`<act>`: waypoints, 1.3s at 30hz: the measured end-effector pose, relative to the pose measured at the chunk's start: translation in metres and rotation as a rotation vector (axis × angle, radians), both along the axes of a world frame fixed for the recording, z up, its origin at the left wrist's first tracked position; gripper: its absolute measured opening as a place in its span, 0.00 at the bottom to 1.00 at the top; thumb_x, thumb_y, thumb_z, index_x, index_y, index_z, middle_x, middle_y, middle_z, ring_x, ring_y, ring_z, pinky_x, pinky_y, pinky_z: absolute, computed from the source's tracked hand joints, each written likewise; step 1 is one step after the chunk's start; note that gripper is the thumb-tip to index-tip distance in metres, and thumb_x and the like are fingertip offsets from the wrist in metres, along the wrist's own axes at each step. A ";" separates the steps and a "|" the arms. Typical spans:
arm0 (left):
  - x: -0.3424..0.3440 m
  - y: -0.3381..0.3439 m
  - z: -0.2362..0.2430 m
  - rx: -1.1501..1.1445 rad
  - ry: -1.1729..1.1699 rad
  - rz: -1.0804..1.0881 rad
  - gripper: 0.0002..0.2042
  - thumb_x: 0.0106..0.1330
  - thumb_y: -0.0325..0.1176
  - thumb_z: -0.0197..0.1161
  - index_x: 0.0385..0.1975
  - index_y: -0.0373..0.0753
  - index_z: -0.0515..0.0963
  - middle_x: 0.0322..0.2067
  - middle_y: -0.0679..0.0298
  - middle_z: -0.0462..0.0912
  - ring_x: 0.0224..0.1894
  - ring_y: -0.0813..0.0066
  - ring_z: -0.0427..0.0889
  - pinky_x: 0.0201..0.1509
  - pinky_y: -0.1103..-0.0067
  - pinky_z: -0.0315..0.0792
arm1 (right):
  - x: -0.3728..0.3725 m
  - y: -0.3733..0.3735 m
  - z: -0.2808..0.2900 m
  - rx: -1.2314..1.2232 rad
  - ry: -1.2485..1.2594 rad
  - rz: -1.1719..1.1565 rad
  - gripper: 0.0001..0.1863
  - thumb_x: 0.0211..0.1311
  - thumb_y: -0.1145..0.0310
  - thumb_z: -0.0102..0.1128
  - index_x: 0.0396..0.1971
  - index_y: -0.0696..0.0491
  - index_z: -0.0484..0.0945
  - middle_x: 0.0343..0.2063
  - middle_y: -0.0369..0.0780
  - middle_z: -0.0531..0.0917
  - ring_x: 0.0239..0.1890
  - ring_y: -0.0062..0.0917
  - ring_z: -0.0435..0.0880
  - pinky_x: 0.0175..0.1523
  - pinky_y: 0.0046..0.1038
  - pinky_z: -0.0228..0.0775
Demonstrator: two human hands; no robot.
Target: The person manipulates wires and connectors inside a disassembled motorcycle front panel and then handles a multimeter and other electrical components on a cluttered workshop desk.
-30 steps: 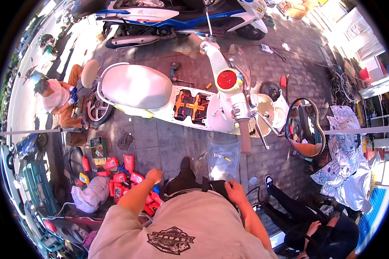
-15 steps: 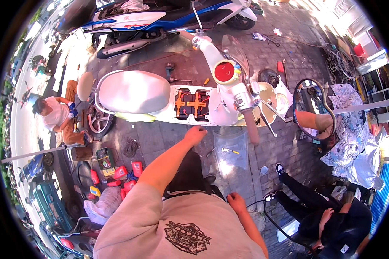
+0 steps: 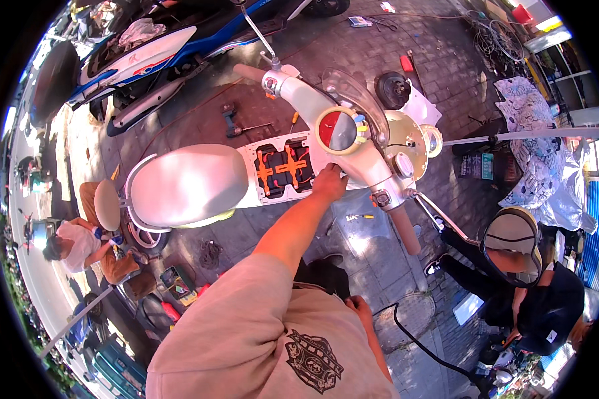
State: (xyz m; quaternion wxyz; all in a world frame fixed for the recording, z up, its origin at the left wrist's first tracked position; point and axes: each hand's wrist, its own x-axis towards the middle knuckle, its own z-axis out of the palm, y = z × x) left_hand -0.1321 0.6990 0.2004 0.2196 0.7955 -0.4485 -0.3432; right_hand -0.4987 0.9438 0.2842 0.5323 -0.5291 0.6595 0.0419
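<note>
Work lightly and clear of the orange straps, your left hand half-curled at the front panel of the scooter before you, right hand loosely curled at your waist, any hold in either unclear.

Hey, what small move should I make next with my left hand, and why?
Perhaps feel along the inner leg shield of the scooter with your left hand: it is at that shield, just forward of the exposed orange straps, while your right hand hangs low.
</note>
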 end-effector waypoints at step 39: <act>0.028 -0.025 -0.132 -0.058 0.241 -0.012 0.19 0.73 0.44 0.55 0.51 0.36 0.85 0.47 0.48 0.89 0.56 0.53 0.86 0.60 0.62 0.76 | 0.026 0.004 0.001 0.016 0.128 -0.048 0.20 0.72 0.52 0.65 0.46 0.55 0.87 0.36 0.47 0.91 0.40 0.36 0.91 0.48 0.37 0.80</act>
